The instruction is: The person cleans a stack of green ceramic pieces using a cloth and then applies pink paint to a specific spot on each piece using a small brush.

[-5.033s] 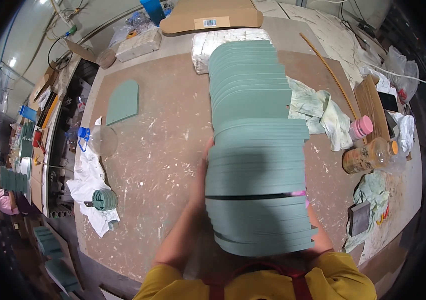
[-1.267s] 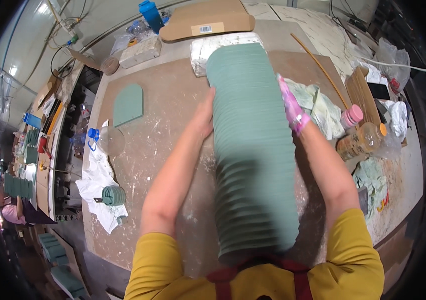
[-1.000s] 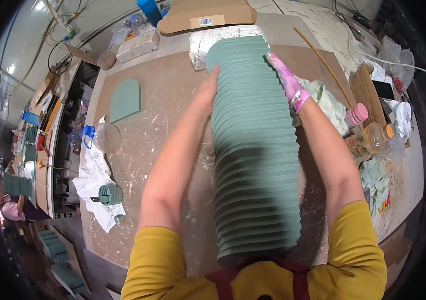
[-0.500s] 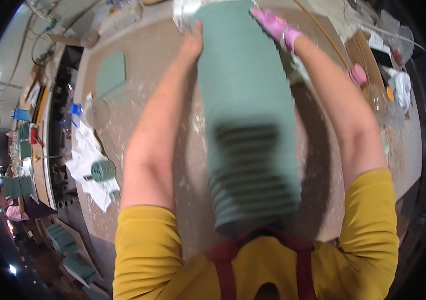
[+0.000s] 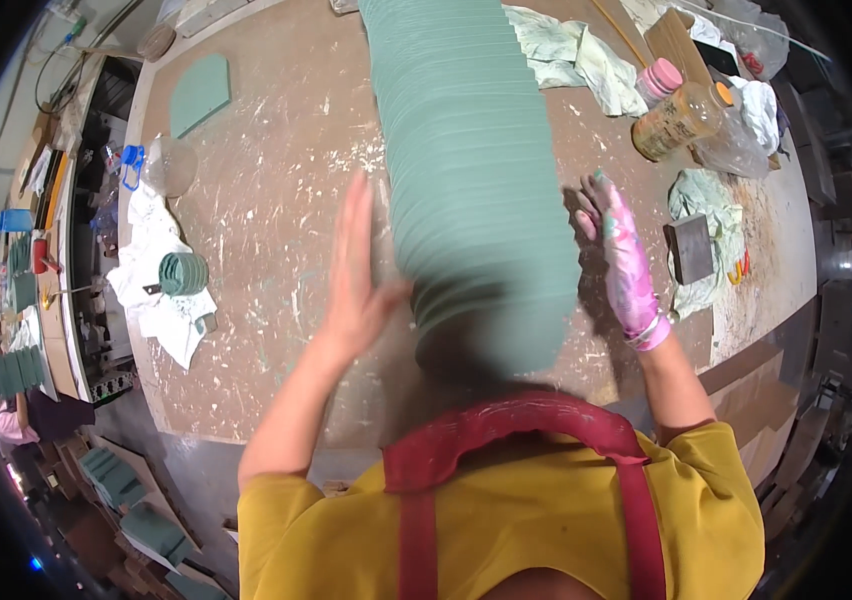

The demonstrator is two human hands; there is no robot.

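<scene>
A long stack of thin green slabs point(image 5: 471, 150) runs from the far edge of the view down toward my chest, its near end blurred. My left hand point(image 5: 354, 275), bare, is beside its left side with the fingers stretched out and the thumb close to the slabs; whether it touches them I cannot tell. On the other side is my right hand point(image 5: 621, 255) in a stained pink glove, fingers apart, with a gap between it and the stack. A single flat green slab point(image 5: 201, 95) with a rounded end lies at the far left of the worktable point(image 5: 276, 230).
At the left, a white cloth point(image 5: 151, 285) lies under a green ribbed roll point(image 5: 184, 273). At the right are an orange-capped bottle point(image 5: 681, 120), a pink-lidded jar point(image 5: 658, 82) and a dark block point(image 5: 690, 248) on a cloth. Another person point(image 5: 14, 425) is far left.
Both hands have come off the far part of the stack and moved nearer, down along its sides. More of the table and the right-hand items now show.
</scene>
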